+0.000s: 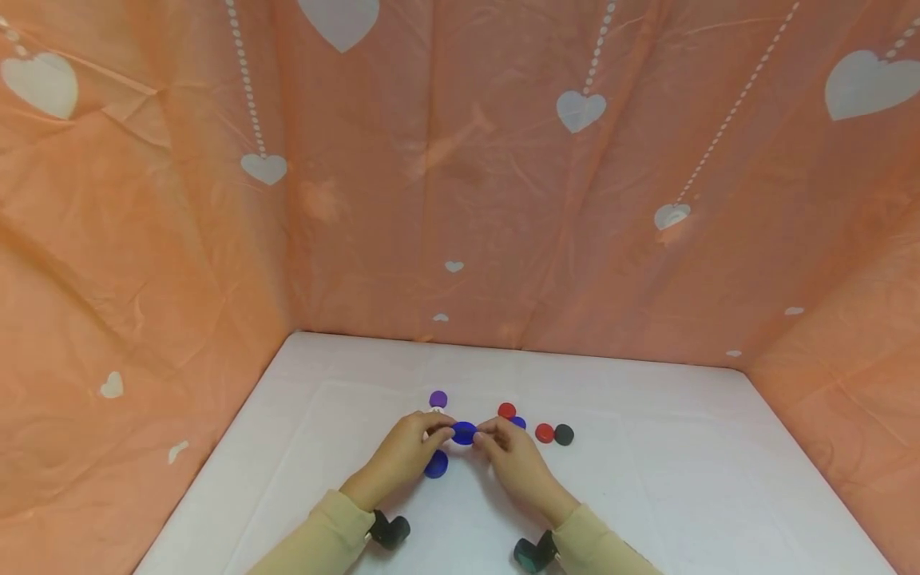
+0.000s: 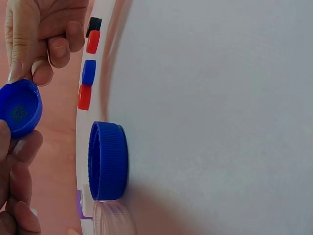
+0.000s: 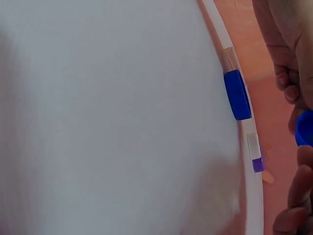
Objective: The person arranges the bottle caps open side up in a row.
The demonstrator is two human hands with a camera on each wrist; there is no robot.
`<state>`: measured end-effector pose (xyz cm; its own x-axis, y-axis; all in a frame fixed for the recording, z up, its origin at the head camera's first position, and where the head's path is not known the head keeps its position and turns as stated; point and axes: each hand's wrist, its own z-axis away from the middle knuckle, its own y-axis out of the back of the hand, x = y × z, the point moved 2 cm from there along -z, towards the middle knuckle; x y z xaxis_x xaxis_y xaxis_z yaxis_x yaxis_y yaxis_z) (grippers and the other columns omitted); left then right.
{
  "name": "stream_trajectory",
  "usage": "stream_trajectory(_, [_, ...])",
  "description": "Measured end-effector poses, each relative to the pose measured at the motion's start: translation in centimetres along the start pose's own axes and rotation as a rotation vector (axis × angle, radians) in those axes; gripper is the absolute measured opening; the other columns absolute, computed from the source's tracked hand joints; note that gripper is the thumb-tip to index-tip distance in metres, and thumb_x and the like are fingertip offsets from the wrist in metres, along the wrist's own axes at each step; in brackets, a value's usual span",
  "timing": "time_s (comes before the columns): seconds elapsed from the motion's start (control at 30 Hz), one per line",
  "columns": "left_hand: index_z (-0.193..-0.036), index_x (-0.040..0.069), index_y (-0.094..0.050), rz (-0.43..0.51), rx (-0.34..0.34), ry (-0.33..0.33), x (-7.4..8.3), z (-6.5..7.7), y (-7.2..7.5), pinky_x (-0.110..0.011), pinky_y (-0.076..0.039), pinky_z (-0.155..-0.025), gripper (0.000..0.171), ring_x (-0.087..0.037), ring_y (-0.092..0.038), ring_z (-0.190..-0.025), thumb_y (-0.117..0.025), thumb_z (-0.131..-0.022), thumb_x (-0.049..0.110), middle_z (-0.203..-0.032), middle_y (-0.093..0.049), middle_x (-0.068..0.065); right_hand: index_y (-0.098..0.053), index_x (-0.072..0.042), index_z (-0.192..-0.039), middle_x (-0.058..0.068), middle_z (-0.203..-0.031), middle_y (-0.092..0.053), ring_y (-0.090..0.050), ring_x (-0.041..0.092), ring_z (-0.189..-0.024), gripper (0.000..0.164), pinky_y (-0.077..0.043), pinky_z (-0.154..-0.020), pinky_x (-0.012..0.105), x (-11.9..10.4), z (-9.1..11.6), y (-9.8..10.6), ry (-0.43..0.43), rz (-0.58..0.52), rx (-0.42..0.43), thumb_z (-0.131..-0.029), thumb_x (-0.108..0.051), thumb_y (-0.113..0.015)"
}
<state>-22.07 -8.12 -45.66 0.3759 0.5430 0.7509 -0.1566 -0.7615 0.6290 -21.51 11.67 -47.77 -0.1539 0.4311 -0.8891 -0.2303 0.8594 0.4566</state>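
Observation:
Between both hands, raised over the white table, is a blue bottle cap. My left hand pinches its left edge with thumb and fingers; my right hand pinches the opposite edge. In the left wrist view the held cap shows its hollow inside, with a dark mark at the bottom. A second, larger blue cap stands on the table below the left hand. Close to it is a clear cap, which the left hand mostly hides in the head view.
Beyond the left hand lie a purple cap and a white cap. To the right are a red cap touching a blue one, and another red cap beside a black cap. Orange cloth with hearts surrounds the table.

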Motion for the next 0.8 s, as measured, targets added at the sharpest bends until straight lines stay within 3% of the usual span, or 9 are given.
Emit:
stream_trajectory(0.37, [-0.106,0.014,-0.07,0.017,0.007,0.011,-0.1,0.07,-0.01,-0.029,-0.045,-0.071,0.014,-0.009,-0.054,-0.077,-0.06,-0.097,0.019,-0.087,-0.066,0.001,-0.064,-0.018,-0.103,0.005,-0.089,-0.065,-0.057,0.02,-0.078,0.02,-0.048,-0.065,0.028,-0.09,0.13,0.0,-0.01,-0.017,-0.002,-0.098,-0.036,-0.056])
stream_trajectory(0.8, [-0.122,0.01,-0.06,0.099,-0.032,0.019,-0.43,0.23,-0.15,-0.027,-0.047,-0.062,0.025,-0.016,-0.06,-0.074,-0.059,-0.098,0.019,-0.09,-0.069,-0.003,-0.056,-0.02,-0.122,0.003,-0.093,-0.066,-0.06,0.018,-0.08,0.025,-0.049,-0.067,0.029,-0.35,0.26,-0.15,0.013,0.019,-0.022,-0.098,-0.025,-0.059])
